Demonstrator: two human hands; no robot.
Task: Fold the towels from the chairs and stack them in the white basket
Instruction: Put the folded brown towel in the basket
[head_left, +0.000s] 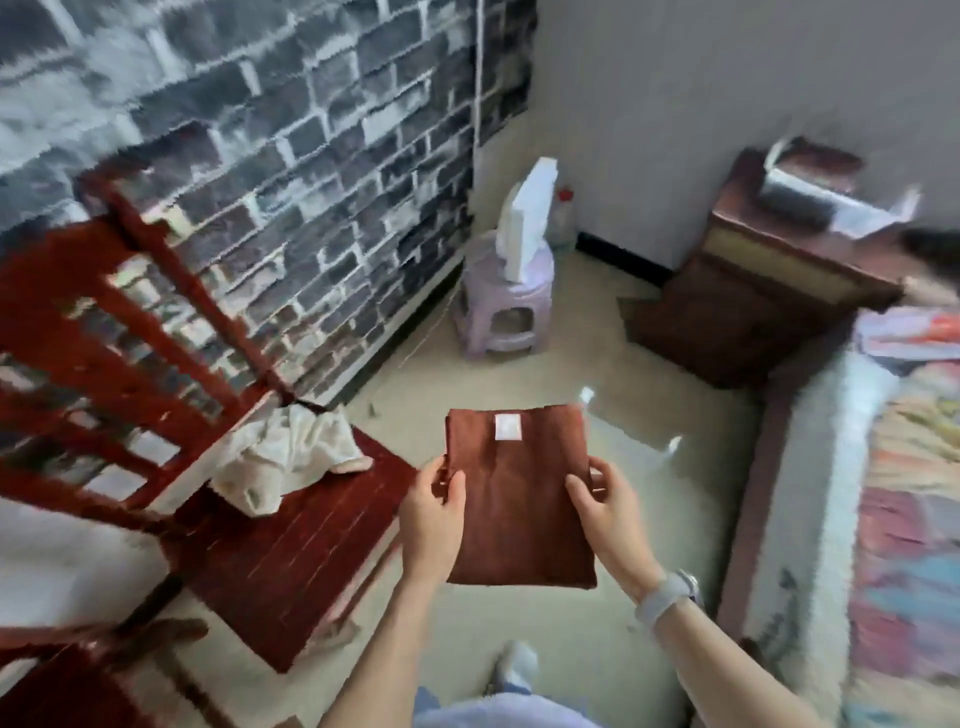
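Observation:
A folded brown towel (519, 499) with a small white label near its top edge is held flat in the air over the floor. My left hand (434, 519) grips its left edge and my right hand (613, 525) grips its right edge, thumbs on top. A crumpled cream towel (291, 457) lies on the seat of a red wooden chair (291, 561) to the left. No white basket is in view.
A second red chair (62, 686) shows at the bottom left. A lilac plastic stool (501, 312) with a white block on it stands by the brick-pattern wall. A brown nightstand (753, 291) and a bed (883, 519) with a patterned cover fill the right side.

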